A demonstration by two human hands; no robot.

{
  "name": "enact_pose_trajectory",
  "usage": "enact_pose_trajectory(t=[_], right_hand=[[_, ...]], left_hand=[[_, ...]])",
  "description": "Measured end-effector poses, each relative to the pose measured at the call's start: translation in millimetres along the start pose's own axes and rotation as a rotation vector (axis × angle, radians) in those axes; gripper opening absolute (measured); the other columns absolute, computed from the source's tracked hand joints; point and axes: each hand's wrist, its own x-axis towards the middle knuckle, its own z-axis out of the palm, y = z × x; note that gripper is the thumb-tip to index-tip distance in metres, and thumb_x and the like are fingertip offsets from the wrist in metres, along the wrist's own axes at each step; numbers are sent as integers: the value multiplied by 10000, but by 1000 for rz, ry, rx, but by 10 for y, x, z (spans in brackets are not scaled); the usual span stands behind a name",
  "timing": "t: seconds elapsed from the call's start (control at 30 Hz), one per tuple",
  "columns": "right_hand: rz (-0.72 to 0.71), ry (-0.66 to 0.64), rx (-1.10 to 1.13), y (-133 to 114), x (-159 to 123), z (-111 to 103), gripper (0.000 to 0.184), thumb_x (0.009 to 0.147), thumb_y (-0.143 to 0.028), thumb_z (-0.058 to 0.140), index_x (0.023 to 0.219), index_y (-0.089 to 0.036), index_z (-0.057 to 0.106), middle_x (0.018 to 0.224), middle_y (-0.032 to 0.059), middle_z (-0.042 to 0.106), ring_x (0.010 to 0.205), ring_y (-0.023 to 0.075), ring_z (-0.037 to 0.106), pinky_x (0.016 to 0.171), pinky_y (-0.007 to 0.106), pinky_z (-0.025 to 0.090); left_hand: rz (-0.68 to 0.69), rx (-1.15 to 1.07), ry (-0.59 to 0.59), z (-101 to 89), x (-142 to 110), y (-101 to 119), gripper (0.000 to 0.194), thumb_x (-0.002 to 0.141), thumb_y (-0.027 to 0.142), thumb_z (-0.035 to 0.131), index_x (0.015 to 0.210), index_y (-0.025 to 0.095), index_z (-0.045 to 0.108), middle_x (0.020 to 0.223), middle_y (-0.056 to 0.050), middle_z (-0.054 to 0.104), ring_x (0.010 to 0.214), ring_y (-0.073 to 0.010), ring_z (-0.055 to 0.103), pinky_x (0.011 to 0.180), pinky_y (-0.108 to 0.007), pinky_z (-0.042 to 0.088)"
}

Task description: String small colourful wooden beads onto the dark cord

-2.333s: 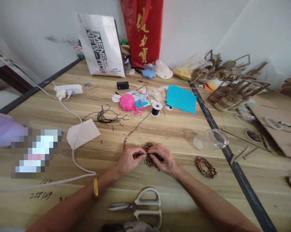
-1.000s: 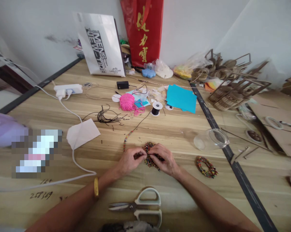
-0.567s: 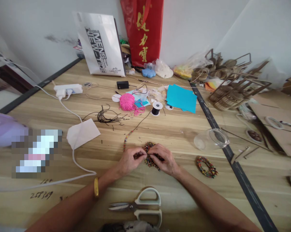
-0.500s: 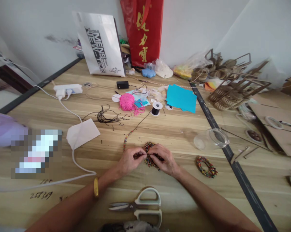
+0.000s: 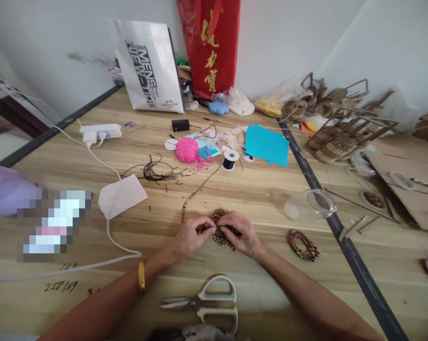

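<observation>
Above a pile of small multicoloured beads (image 5: pixel 224 239), my left hand (image 5: pixel 192 234) and my right hand (image 5: pixel 243 233) meet fingertip to fingertip, both closed in a pinch. A beaded string (image 5: pixel 184 206) runs into my left hand, which grips it. Its bare black cord leads back to a spool of black cord (image 5: pixel 229 163). Whatever my right fingertips pinch is too small to make out; part of the pile lies beneath that hand. Scissors (image 5: pixel 200 303) with white handles lie near the front edge, blades pointing left. A coiled strand of beads (image 5: pixel 303 245) rests to the right.
A clear plastic jar (image 5: pixel 311 204) lies on its side at right. Farther back are pink yarn (image 5: pixel 186 150), blue sheets (image 5: pixel 266 144) and loose black cords (image 5: pixel 157 170). A white cable (image 5: pixel 109 232) crosses a paper piece (image 5: pixel 125 196) on the left. Woven baskets (image 5: pixel 336 139) stand at right.
</observation>
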Motion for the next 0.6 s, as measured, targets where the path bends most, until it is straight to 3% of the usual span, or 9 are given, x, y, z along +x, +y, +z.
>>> enact_pose_trajectory(t=[0.6], right_hand=[[-16, 0, 19, 12, -9, 13, 122, 889, -165, 543, 994, -179, 604, 846, 78, 658, 796, 177, 610, 730, 337, 517]], left_hand=[[2, -9, -11, 7, 1, 1, 111, 780, 180, 570, 718, 145, 655, 621, 2, 647, 565, -109, 549, 566, -204, 426]])
